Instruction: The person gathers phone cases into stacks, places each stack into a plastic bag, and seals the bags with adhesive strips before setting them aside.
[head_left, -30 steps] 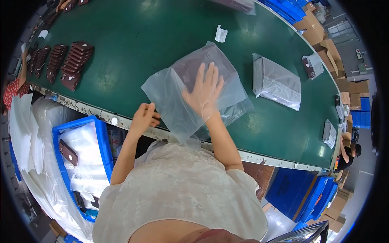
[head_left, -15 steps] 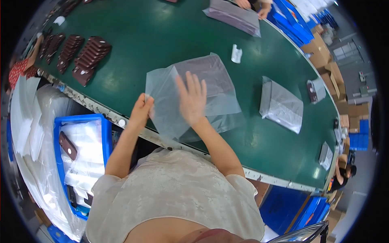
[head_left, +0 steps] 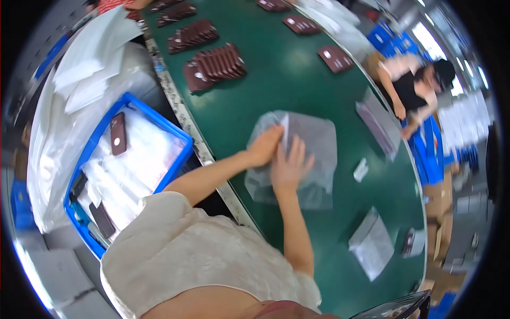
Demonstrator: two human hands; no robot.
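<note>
A translucent plastic bag (head_left: 323,139) lies on the green table, with a dim darker flat shape showing through it. My left hand (head_left: 267,145) has its fingers closed on a turned-over edge of the bag, near its upper middle. Close beside it, my right hand (head_left: 291,169) lies over the bag with fingers spread, slightly blurred. What is inside the bag cannot be made out clearly.
Rows of dark brown phone cases (head_left: 223,63) lie on the table (head_left: 255,95). A blue tray (head_left: 178,135) stands at left. Wrapped packs (head_left: 373,250) and a white scrap (head_left: 361,170) lie at right. A co-worker (head_left: 411,90) handles another bag (head_left: 380,125) across the table.
My view has turned. My left hand has come from the bag's left edge to over its middle, folding the plastic inward next to my right hand. The bag looks more compact.
</note>
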